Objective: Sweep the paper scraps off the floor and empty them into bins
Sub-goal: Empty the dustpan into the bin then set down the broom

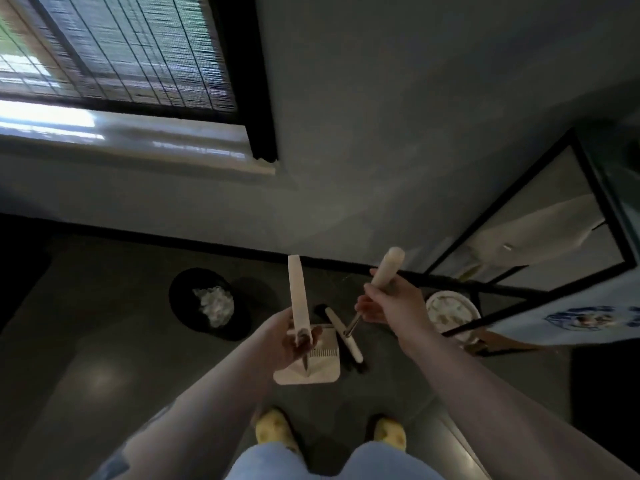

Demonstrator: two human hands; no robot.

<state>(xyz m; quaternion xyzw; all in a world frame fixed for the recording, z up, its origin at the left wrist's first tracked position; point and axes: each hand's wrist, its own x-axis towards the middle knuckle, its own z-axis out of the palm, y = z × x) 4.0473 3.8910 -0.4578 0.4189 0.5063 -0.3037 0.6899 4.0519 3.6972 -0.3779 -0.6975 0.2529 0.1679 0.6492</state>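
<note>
Paper scraps, white and crumpled [216, 304], already fill the black round bin [180, 299] and white bin [453, 315]. Left hand [294, 337] grips the white long-handled dustpan [310, 370] upright; right hand [391, 303] curls round the white broom handle [386, 271], both tools standing on the floor between the bins.

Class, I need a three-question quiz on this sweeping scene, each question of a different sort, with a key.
1. True or false: the left hand grips the dustpan handle.
2. Which bin lies left of the dustpan? A) white bin B) black bin
3. Fill in: the right hand holds the ___ handle.

Key: 1 true; 2 B; 3 broom.
</note>
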